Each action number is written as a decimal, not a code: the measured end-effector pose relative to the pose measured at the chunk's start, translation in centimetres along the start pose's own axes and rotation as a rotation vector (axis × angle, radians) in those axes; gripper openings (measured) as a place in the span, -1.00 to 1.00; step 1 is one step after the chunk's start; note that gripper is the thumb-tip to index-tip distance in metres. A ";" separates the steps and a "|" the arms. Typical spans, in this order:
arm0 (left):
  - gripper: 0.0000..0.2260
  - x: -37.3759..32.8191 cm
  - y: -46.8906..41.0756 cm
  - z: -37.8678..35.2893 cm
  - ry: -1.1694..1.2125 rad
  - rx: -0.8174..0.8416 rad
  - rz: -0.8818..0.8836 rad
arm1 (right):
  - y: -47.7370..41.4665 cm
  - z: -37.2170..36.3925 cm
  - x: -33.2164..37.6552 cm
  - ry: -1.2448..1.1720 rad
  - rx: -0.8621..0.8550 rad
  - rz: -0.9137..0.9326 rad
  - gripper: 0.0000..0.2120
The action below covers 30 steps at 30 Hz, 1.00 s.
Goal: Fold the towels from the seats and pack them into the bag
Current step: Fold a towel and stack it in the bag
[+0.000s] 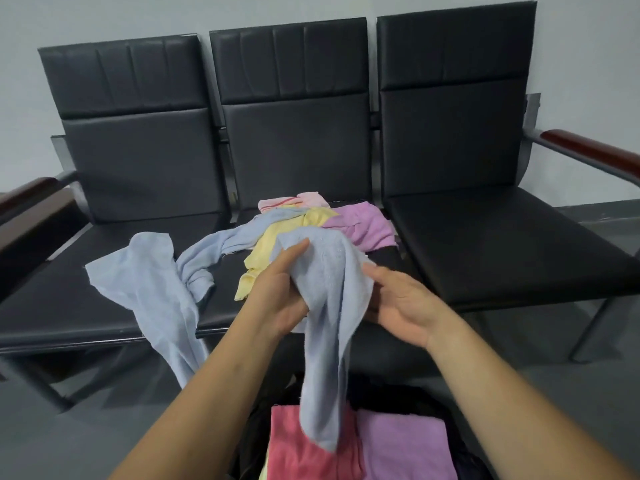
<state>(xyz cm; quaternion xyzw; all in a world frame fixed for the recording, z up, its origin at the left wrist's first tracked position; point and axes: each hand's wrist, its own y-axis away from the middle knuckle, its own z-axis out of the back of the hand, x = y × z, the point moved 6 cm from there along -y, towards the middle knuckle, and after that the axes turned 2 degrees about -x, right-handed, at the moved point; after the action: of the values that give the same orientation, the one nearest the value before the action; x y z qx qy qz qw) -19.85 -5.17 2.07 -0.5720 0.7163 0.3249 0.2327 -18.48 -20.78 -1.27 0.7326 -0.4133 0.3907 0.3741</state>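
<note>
The seats (485,244) are plain black, the armrests (588,150) reddish-brown, the wall (104,15) pale grey. At centre frame is the pale blue towel (332,278); the second blue towel (152,282) at left matches it. Behind them are a yellow towel (273,244), a lilac towel (367,223) and a pink towel (294,202) with a red stripe. At the bottom, the black bag (398,396) shows a coral towel (294,455) and a folded lilac towel (405,445).

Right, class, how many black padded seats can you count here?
3, side by side: the left black padded seat, a light blue towel draped over it; the middle seat, under the mixed-colour towel pile; the right seat. None hidden.
</note>
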 end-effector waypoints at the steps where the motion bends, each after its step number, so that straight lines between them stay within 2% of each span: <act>1: -0.65 -0.1 -0.3 0.1 -0.024 0.028 -0.009 | -0.3 0.2 0.1 -0.006 -0.014 0.028 -0.58; 4: -0.59 -1.1 -1.0 0.6 -0.265 0.081 -0.104 | -1.0 0.8 1.1 0.006 -0.098 0.110 -0.74; 6: -0.55 -1.4 -1.5 1.1 -0.470 0.072 -0.139 | -1.3 1.3 1.8 0.032 -0.149 0.158 -0.78; 10: -0.81 -1.0 -1.8 2.3 -0.773 -0.048 -0.128 | -1.7 1.8 2.3 0.036 -0.248 0.218 -0.83; 12: -0.82 -1.4 -1.8 2.8 -0.829 -0.115 -0.117 | -1.7 1.7 2.7 0.014 -0.271 0.209 -0.84; 15: -0.77 -2.0 -1.9 3.4 -0.804 -0.166 -0.097 | -1.8 1.6 3.1 -0.043 -0.249 0.181 -0.84; 19: -0.59 -1.4 -1.8 3.3 -0.548 -0.112 -0.076 | -1.6 1.1 3.4 -0.162 -0.205 0.137 -0.82; 20: -0.57 -1.1 -1.7 3.1 -0.574 -0.061 -0.075 | -1.6 1.0 3.5 -0.202 -0.194 0.125 -0.79; 22: -0.61 0.0 -1.3 2.8 -0.771 0.041 -0.040 | -1.7 1.1 3.5 -0.275 -0.184 0.108 -0.76; 24: -0.64 1.2 -0.9 2.6 -0.859 0.077 0.004 | -1.6 1.4 3.5 -0.290 -0.192 0.103 -0.73; 26: -0.68 1.8 -0.6 2.2 -0.723 0.054 0.013 | -1.6 1.5 3.4 -0.279 -0.172 0.092 -0.70; 30: -0.70 1.1 -0.3 1.2 -0.435 -0.068 -0.011 | -1.0 0.7 3.7 -0.208 0.010 0.064 -0.59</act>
<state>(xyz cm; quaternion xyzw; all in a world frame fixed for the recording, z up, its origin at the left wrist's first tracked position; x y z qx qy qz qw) -19.84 -5.05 0.43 -0.4998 0.6347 0.4636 0.3639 -16.07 -22.18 1.49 0.7573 -0.4712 0.3264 0.3130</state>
